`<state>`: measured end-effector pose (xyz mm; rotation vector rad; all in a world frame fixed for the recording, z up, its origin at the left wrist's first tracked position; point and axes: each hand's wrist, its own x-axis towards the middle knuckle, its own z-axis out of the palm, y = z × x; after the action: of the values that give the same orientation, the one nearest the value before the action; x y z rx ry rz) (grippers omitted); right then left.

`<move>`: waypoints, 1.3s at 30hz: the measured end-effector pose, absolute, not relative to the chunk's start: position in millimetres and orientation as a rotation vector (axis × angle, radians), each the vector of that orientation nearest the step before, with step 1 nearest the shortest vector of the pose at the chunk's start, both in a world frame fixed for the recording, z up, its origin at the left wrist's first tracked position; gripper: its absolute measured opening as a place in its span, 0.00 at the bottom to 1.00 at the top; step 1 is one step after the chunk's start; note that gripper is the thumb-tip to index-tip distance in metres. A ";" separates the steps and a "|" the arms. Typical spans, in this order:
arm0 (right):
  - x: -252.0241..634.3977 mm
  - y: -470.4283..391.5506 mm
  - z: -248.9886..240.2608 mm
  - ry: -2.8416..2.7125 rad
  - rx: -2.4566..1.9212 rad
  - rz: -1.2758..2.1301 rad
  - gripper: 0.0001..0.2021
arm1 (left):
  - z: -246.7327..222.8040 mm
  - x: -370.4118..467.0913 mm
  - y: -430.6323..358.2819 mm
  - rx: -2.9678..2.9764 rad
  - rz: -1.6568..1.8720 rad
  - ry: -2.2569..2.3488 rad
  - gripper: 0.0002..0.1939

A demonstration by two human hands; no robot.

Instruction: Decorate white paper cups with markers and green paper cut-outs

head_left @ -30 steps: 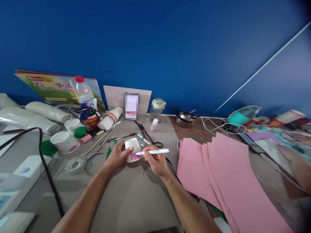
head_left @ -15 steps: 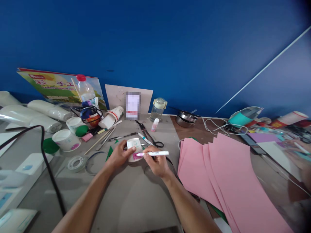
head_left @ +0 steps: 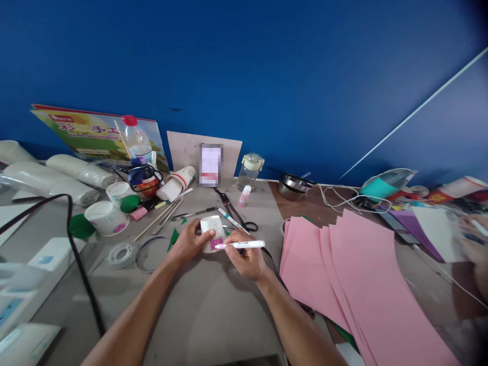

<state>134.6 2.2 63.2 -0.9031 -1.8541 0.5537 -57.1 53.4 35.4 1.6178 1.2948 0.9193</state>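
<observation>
A small white paper cup (head_left: 210, 224) with green lines and a magenta patch is held tilted in my left hand (head_left: 189, 241), the thumb on its near side. My right hand (head_left: 246, 259) grips a white acrylic marker (head_left: 249, 244) whose pink tip rests at the magenta patch. Just behind the cup lie a second white marker (head_left: 229, 218) with a blue band and black-handled scissors (head_left: 227, 204). Green paper scraps (head_left: 173, 239) lie left of my left hand.
Pink sheets (head_left: 366, 264) fan out at the right. At the left are decorated cups (head_left: 102, 216), a tape roll (head_left: 121, 254) and a black cable (head_left: 78, 254). Behind stand a glass jar (head_left: 248, 172) and metal bowls (head_left: 293, 187). Another person's hand (head_left: 475, 229) is at the far right.
The marker tip has moved slightly down and right on the cup, and the magenta patch looks fuller. At the far right, the other person's hand and papers have shifted.
</observation>
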 end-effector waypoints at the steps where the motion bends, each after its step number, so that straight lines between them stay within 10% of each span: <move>1: 134.6 2.1 63.5 -1.854 -0.908 0.546 0.05 | 35.5 -56.9 53.4 1.618 0.920 1.293 0.23; 39: 138.8 4.4 65.8 -1.765 -0.961 0.629 0.07 | 38.1 -56.3 53.1 1.591 0.933 1.282 0.21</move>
<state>138.8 4.4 65.8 -0.9609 -1.7654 0.6287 -56.3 53.1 38.1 1.5911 1.2822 0.9326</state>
